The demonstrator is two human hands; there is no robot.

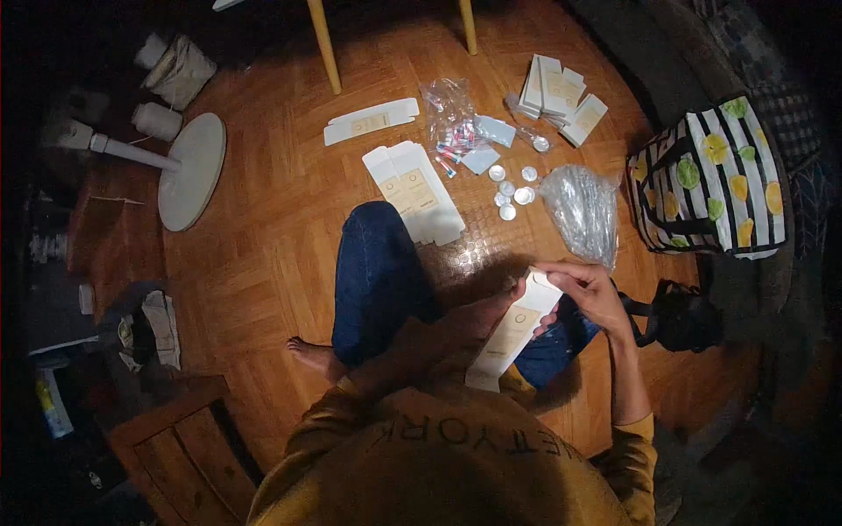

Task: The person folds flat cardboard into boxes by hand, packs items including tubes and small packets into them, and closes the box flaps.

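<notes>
A white and tan paper box (513,337) lies slanted above my lap, its upper end raised. My left hand (496,307) is wrapped round it from beneath, with fingertips showing at its right edge. My right hand (592,294) grips the flap at the top end, thumb and fingers closed on the card. Beyond my knee lie flat unfolded boxes (417,197) and a single flat box (371,121). Round silvery discs (505,188) are scattered on the floor beside a clear plastic bag (581,210).
A clear bag with small red and blue items (452,118) and pale blue packets (495,131) lie further out. Stacked boxes (557,92) are at the back right, near a striped lemon-print bag (706,180). A stand with a round white base (195,173) lies at left.
</notes>
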